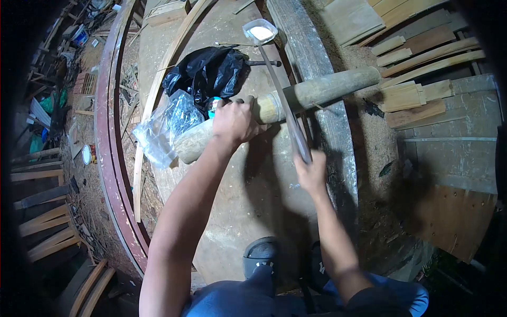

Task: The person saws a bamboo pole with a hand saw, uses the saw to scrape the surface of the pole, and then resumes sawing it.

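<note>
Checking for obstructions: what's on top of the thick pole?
The left hand clasps the thick pole; in this view a long blade in the right hand crosses over it. The surface directly beneath both is hidden.

Before you, the log [322, 92] lies crosswise over the board [227, 203], its right end reaching past the beam [311, 53]. Your left hand [232, 122] is on it; the saw [299, 138] crosses it, extending away from your right hand [310, 170]. Behind the log sits one bag [214, 71]; a second bag [166, 132] lies beside its left end. Farther off, a container [261, 31] stands near the beam. Planks [407, 98] lie right of the beam.
</note>
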{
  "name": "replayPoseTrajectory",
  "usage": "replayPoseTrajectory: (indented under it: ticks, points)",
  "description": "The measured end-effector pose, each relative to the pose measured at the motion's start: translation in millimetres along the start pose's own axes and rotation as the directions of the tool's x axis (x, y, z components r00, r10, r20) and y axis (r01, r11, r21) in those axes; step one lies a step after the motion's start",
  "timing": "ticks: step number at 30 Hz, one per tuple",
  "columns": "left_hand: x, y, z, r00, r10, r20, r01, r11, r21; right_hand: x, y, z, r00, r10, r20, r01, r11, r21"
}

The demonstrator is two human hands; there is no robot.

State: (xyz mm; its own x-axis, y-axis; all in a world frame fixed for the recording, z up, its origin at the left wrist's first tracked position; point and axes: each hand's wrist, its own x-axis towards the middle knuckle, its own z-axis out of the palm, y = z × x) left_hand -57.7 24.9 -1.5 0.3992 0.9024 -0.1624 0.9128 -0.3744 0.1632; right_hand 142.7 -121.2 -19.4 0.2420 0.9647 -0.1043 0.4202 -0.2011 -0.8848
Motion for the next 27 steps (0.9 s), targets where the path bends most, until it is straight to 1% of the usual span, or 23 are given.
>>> replayPoseTrajectory:
  ticks: [1,2,3,4,6,8,10,12,13,14,15,16,18,20,21,22,24,26,27]
  points:
    - [-0.3,-0.2,0.5,0.999,0.01,-0.036,-0.011,1.0,-0.02,-27.4,16.3,-10.9,1.0,-0.016,0.004,0.016,1.0,0.005]
    - [0.5,-1.1,0.5,0.997,0.021,-0.074,-0.024,0.999,-0.037,-53.0,20.4,-19.4,1.0,-0.017,-0.009,0.017,0.998,0.055]
    - [1.2,-1.3,1.5,0.997,0.019,-0.073,-0.022,0.999,-0.037,-80.4,24.2,-28.6,0.997,0.073,-0.012,-0.072,0.997,0.01]
    - [0.4,-0.3,3.4,0.997,0.016,-0.074,-0.018,1.0,-0.023,-96.6,12.7,-29.9,0.99,0.129,-0.064,-0.123,0.989,0.086]
    - [-6.0,2.9,7.7,0.998,0.016,-0.067,-0.016,1.0,-0.012,-85.7,-0.7,-29.3,0.99,0.141,-0.012,-0.14,0.988,0.071]
    - [-5.1,2.4,4.9,0.993,0.022,-0.12,-0.026,0.999,-0.032,-35.8,-11.8,-14.1,1.0,0.01,-0.021,-0.01,1.0,-0.02]
    - [-5.2,1.1,3.2,0.989,0.033,-0.143,-0.033,0.999,0.0,17.1,-22.5,7.1,0.999,0.024,-0.041,-0.024,1.0,-0.004]
    - [0.0,2.1,-6.8,1.0,-0.022,0.008,0.022,0.999,-0.025,12.5,-11.5,8.8,0.999,0.032,-0.036,-0.032,0.999,-0.006]
    - [-1.0,3.6,-7.0,1.0,-0.021,0.007,0.021,0.999,-0.032,10.9,-9.6,5.0,0.999,0.033,-0.025,-0.033,0.999,-0.02]
    - [-4.3,5.5,-6.8,1.0,-0.022,-0.016,0.021,0.999,-0.043,-12.4,-11.7,-7.8,0.999,0.016,-0.03,-0.017,1.0,-0.025]
    - [-4.5,6.1,-7.2,0.999,-0.021,-0.041,0.019,0.999,-0.049,-39.2,-4.4,-19.2,1.0,-0.011,-0.016,0.011,0.999,0.053]
    - [-2.9,5.5,-5.6,0.999,-0.02,-0.043,0.018,0.999,-0.048,-67.1,1.9,-32.9,0.998,0.057,0.021,-0.057,0.998,-0.014]
    - [-5.7,4.0,1.4,0.996,0.005,-0.095,-0.008,0.999,-0.032,-102.8,-15.8,-37.5,0.957,0.282,-0.068,-0.274,0.956,0.106]
    - [-8.2,4.1,3.0,0.998,-0.005,-0.069,0.002,0.999,-0.048,-90.2,-20.1,-32.1,0.975,0.22,-0.027,-0.22,0.975,0.017]
    - [-5.1,4.8,-1.3,0.998,-0.008,-0.063,0.004,0.998,-0.055,-67.3,-23.5,-25.5,0.991,0.132,-0.016,-0.133,0.991,-0.008]
    - [-4.3,5.2,-3.5,0.997,-0.006,-0.071,0.002,0.999,-0.051,-42.6,-20.4,-12.2,0.995,0.075,-0.063,-0.077,0.997,-0.032]
    - [-5.4,2.8,-3.1,0.996,0.011,-0.086,-0.015,0.999,-0.042,2.4,-31.3,3.7,0.987,0.143,-0.068,-0.146,0.988,-0.049]
    - [-6.2,1.3,1.4,0.996,0.023,-0.092,-0.027,0.999,-0.039,1.8,-33.2,1.6,0.988,0.149,-0.041,-0.15,0.988,-0.022]
    - [-5.6,2.3,3.3,0.994,0.026,-0.107,-0.031,0.998,-0.047,-11.2,-24.4,-5.0,0.994,0.098,-0.04,-0.1,0.994,-0.033]
